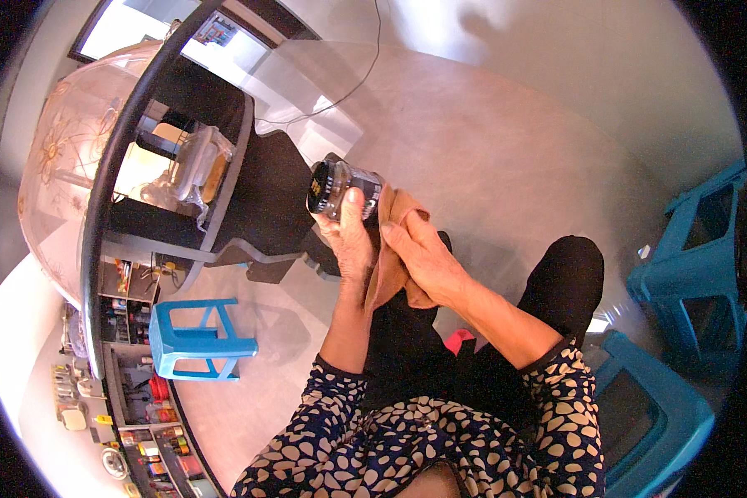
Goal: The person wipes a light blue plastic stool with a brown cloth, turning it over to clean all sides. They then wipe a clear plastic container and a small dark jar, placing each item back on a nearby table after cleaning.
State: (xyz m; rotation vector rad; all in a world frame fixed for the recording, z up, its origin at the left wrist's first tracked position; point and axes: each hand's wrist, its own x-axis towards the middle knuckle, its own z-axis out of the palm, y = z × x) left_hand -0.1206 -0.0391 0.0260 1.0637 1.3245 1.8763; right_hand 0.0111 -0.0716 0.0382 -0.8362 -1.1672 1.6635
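Observation:
A clear jar with a black lid (317, 187) and a dark label lies tilted in my left hand (350, 239). The thumb rests along its side, and the lid points left. My right hand (424, 255) grips a brown cloth (387, 274) against the jar's base end. Part of the cloth hangs down between my forearms. Both hands are held in front of my knees, above the dark trousers. The cloth hides the base of the jar.
To the left stands a table with a clear cover (56, 155) and a wrapped package (205, 165). A blue plastic stool (193, 339) is near shelves of small goods (155, 457). More blue plastic stools (691, 280) stand at right. A thin cable (364, 81) runs across the upper part.

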